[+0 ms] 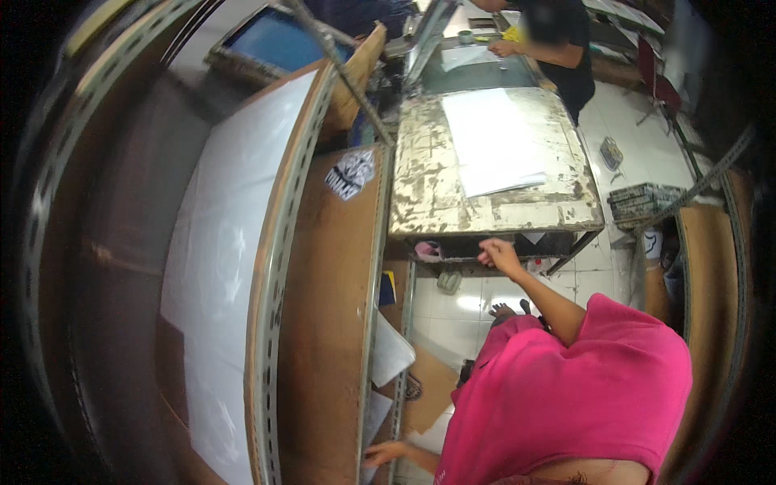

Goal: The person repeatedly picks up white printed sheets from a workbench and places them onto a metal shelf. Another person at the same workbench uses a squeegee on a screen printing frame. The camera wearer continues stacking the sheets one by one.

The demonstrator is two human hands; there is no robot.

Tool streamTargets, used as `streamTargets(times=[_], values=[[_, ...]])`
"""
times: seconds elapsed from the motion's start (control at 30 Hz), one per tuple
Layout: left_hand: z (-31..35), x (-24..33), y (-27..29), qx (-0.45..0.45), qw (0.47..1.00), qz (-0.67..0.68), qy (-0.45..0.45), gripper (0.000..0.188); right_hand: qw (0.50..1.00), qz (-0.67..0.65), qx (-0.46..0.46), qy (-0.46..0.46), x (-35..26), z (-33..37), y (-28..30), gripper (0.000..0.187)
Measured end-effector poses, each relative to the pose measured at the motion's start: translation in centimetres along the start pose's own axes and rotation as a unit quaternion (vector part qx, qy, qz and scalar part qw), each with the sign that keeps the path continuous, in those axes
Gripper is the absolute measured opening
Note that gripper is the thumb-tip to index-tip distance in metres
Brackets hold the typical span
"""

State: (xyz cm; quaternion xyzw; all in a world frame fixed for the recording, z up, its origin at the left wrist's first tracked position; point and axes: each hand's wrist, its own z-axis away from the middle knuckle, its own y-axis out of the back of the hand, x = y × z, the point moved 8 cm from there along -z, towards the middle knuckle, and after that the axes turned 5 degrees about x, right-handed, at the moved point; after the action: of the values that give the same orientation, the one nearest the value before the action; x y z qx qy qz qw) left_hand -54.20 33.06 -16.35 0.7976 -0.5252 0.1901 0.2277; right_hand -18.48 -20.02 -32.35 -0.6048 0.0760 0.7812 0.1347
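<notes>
My left hand (386, 454) is low by the metal upright of the shelving rack (373, 323), its fingers stretched toward the shelf edge. Whether it touches the edge is hard to tell. My right hand (495, 254) hangs in the air just off the near edge of a worn, paint-stained table (420, 182). Its fingers are loosely curled in, and nothing shows in them. A stack of white sheets (495, 141) lies on that table. White sheets (391, 352) also stick out of the lower rack, close above my left hand.
At left, a large white sheet (218, 226) covers an upper shelf. A black-and-white sticker (349, 174) is on the brown board. Across the table a co-worker (558, 48) handles a sheet. Stacked blocks (643, 202) and a red chair (656, 77) stand at right.
</notes>
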Motion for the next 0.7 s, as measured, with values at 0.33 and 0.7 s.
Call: streamTargets(times=[0.33,0.7], values=[[30.4,1.6,-4.0,-0.693,0.56,-0.059,0.45,0.06,0.972,-0.125,0.146,0.138,-17.7,-15.5,9.2,0.037],[29.6,6.3,1.9,-0.629,0.572,-0.041,0.525,0.055,0.733,-0.59,0.316,0.122,-15.1,-27.0,13.2,0.101]])
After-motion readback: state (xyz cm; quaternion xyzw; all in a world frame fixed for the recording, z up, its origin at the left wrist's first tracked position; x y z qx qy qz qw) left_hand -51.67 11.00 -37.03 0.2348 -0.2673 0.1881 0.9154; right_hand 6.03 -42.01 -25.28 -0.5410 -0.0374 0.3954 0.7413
